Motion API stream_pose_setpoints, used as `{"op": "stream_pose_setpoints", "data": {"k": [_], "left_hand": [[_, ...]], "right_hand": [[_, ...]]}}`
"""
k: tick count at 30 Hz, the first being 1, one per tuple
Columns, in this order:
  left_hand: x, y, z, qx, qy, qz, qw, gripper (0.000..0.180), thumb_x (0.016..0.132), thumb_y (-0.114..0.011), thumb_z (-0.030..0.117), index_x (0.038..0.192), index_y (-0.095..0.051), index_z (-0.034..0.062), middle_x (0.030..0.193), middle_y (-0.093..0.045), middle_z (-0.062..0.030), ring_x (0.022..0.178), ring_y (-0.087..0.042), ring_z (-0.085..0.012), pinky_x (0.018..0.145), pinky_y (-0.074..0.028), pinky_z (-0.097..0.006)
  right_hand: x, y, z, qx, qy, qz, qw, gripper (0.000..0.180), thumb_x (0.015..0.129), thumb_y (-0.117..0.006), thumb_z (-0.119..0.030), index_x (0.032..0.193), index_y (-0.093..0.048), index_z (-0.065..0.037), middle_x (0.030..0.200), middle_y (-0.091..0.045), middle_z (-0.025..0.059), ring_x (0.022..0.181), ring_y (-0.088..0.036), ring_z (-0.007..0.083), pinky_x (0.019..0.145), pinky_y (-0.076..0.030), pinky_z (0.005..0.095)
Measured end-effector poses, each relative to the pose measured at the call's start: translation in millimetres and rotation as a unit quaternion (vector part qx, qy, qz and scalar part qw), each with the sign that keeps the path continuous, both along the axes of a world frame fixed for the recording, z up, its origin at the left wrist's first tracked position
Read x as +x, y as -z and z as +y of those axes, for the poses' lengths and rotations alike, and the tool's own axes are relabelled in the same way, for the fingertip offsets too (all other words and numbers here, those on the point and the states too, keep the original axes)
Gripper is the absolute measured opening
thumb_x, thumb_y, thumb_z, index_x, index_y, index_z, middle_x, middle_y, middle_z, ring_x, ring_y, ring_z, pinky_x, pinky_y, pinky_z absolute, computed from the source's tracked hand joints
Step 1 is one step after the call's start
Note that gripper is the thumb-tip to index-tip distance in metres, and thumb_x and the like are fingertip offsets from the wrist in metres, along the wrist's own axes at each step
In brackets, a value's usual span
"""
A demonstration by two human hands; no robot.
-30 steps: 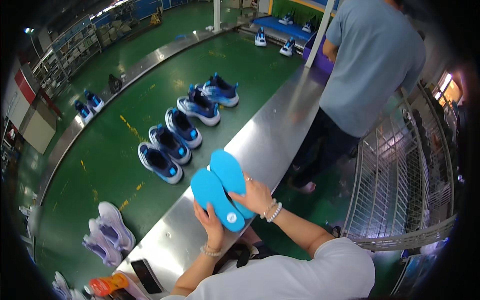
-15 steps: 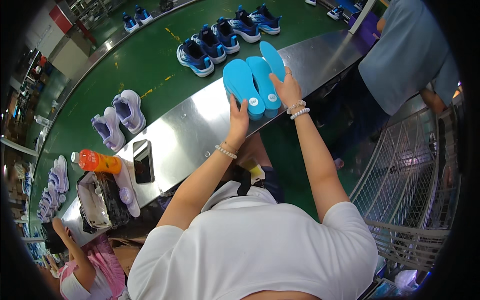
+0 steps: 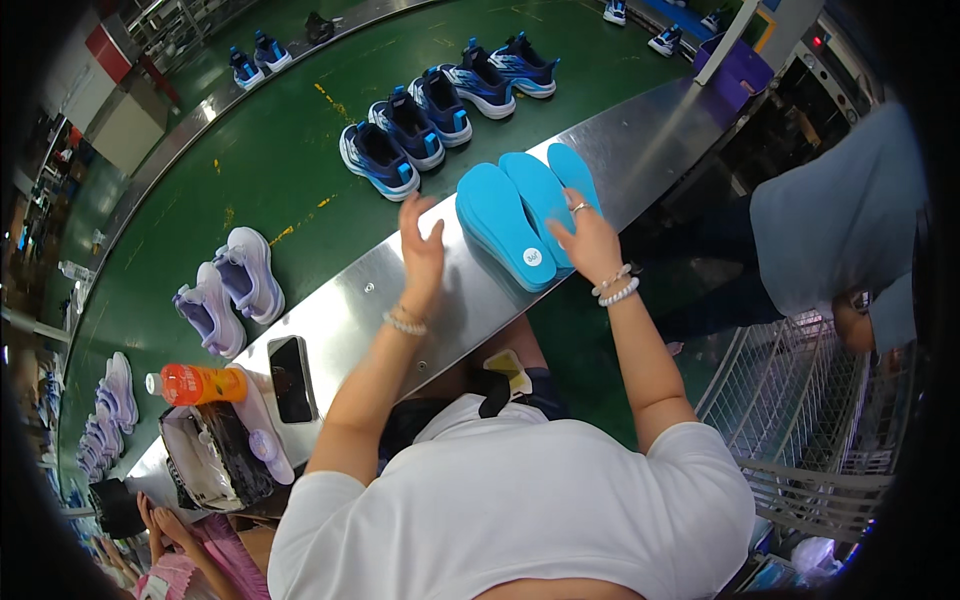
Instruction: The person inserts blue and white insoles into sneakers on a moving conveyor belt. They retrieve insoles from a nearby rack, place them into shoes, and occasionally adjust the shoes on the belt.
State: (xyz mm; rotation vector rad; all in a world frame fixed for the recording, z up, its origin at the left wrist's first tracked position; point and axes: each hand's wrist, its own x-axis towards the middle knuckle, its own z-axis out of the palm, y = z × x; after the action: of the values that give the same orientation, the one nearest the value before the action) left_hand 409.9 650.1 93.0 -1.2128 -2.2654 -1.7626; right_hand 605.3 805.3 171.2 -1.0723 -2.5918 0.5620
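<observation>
Light blue insoles lie on the metal ledge [image 3: 350, 270] in front of me: a left stack [image 3: 505, 225] with a round white sticker at its heel, a middle insole [image 3: 535, 190] beside it, and a right insole [image 3: 570, 168]. My right hand [image 3: 594, 245] rests over the right insole's heel end, thumb spread toward the middle one. Empty, with its fingers apart, my left hand [image 3: 422, 255] hovers over the ledge's far edge. Close beyond it stands the nearest navy-and-blue sneaker [image 3: 380, 165], one of several in a row on the green belt [image 3: 300, 130].
To the left are a pair of lavender sneakers [image 3: 230, 290], a phone [image 3: 291, 378], an orange drink bottle [image 3: 200, 384] and an open box [image 3: 205, 460]. A wire cart [image 3: 770, 400] stands at right, near a person in a grey-blue top [image 3: 830, 220]. Another person's hands [image 3: 165, 525] show lower left.
My left hand has left the insoles and moved left toward the sneakers. The raised right insole has come down beside the others, and my right hand's thumb and fingers have spread.
</observation>
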Motion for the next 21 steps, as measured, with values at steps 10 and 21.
{"op": "stream_pose_setpoints", "data": {"k": [10, 21], "left_hand": [[-107, -27, 26, -0.226, -0.077, 0.192, 0.952, 0.031, 0.077, -0.057, 0.016, 0.106, -0.054, 0.0066, 0.089, -0.058, -0.0114, 0.085, -0.051, -0.0305, 0.074, -0.044, -0.040], [-114, -34, -19, -0.011, -0.112, 0.074, 0.991, 0.042, 0.072, -0.067, 0.016, 0.107, -0.050, 0.0001, 0.103, -0.053, -0.0114, 0.090, -0.053, -0.0206, 0.069, -0.047, -0.032]], "right_hand": [[-34, -32, -41, 0.077, -0.078, -0.115, 0.987, 0.069, 0.072, -0.063, -0.041, 0.127, -0.038, -0.008, 0.103, -0.056, 0.0185, 0.080, -0.060, 0.0332, 0.065, -0.050, 0.0385], [-51, -53, -35, 0.138, -0.099, -0.119, 0.978, 0.056, 0.075, -0.062, -0.035, 0.123, -0.045, -0.009, 0.087, -0.059, 0.0156, 0.073, -0.061, 0.0295, 0.061, -0.050, 0.0371]]}}
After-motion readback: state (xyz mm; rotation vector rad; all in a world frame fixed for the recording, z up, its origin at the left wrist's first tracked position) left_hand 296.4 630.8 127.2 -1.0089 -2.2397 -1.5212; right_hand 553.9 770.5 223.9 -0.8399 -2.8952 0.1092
